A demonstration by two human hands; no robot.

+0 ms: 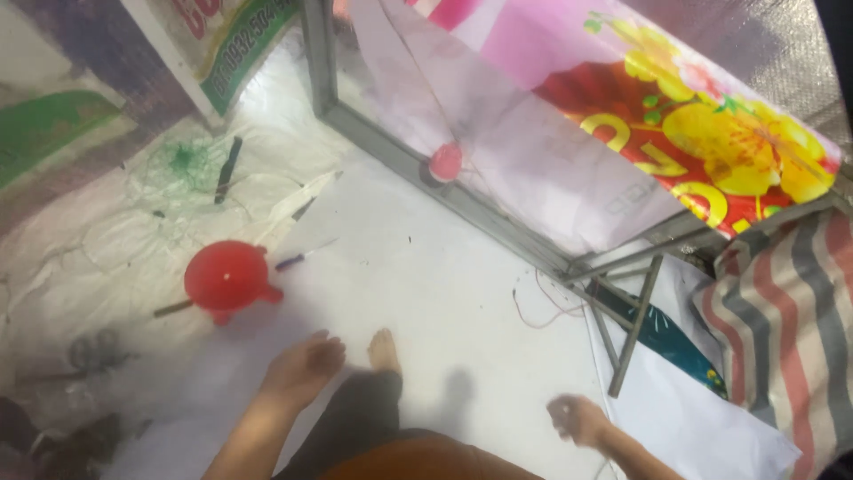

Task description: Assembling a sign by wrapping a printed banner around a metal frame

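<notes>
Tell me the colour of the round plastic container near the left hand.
The round plastic container is red, seen in the head view.

left hand (302,366) on sheet (426,276); bowl (226,277) just beyond; frame (462,200) behind; right hand (577,420) right

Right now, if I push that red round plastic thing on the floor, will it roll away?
Probably only a little. The red plastic thing looks rounded like a bowl or funnel, but stubby bits stick out at its side and bottom, which should stop a long roll. It looks thin and hollow, so likely light. It might slide easily on the smooth white sheet.
</notes>
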